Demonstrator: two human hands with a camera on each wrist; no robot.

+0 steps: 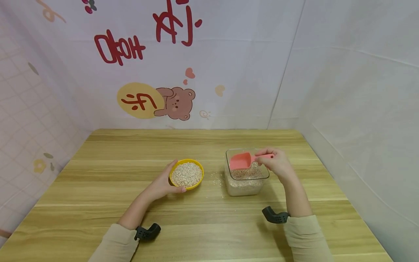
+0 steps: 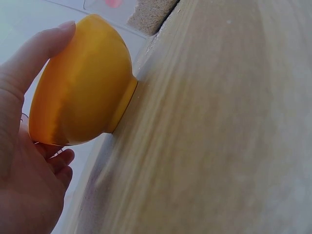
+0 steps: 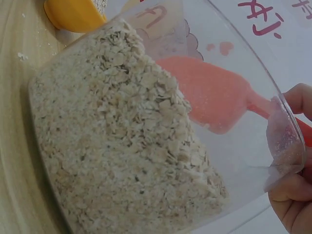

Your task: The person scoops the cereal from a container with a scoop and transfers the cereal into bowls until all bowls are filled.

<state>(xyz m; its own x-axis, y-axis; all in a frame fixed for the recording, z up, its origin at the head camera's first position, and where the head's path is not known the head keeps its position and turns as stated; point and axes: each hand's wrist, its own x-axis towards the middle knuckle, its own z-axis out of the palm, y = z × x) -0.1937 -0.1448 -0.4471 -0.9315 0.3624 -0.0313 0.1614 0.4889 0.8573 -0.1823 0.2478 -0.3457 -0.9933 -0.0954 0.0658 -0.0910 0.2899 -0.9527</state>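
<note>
My left hand (image 1: 161, 186) holds a yellow bowl (image 2: 92, 83) by its side, thumb near the front and fingers round the far side. Rolled oats (image 1: 187, 174) fill the bowl almost to the rim, and it stands on the table. To the right is a clear rectangular container (image 1: 243, 191), partly full of oats (image 3: 117, 141). Over its right wall, my right hand (image 1: 277, 164) pinches the handle of a pink scoop (image 1: 240, 161). The scoop's bare pink inside shows in the head view; through the clear wall, its tip is seen close by the oats' sloping surface.
Loose oat flakes (image 1: 216, 181) lie scattered on the wooden table (image 1: 209, 225) between bowl and container. A white printed cloth (image 1: 242, 65) hangs behind the table and along both sides. Dark wrist mounts (image 1: 148, 232) sit at both sleeve cuffs.
</note>
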